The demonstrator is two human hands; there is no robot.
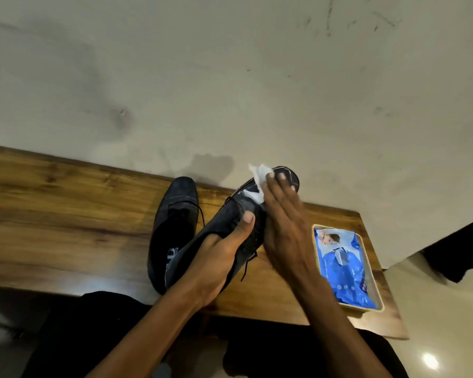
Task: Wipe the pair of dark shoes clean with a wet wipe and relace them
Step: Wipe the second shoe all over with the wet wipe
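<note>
Head view looks down on a wooden bench (66,214) set against a pale wall, and the wiping step is in hand. The left hand (219,257) grips one dark shoe (230,214) round its middle, thumb curled over the upper, and holds it tilted with the toe raised toward the wall. The right hand (281,222) lies flat along the front of that shoe, fingers straight, pressing a white wet wipe (257,184) against the toe. The second shoe (172,222) stands on the bench just beside the held one, its opening toward the person, laces loose.

I judge the task early: one shoe is mid-wipe and the other looks untouched. The next move likely calls for drawing the wipe along the sides and heel, turning the shoe in the left hand.

Inside the second shoe a pale insole logo shows a large "D"; the rest is unreadable. The blue wipes pack (344,266) in a cream tray (377,304) shows letters like "mee" and a printed picture.
</note>
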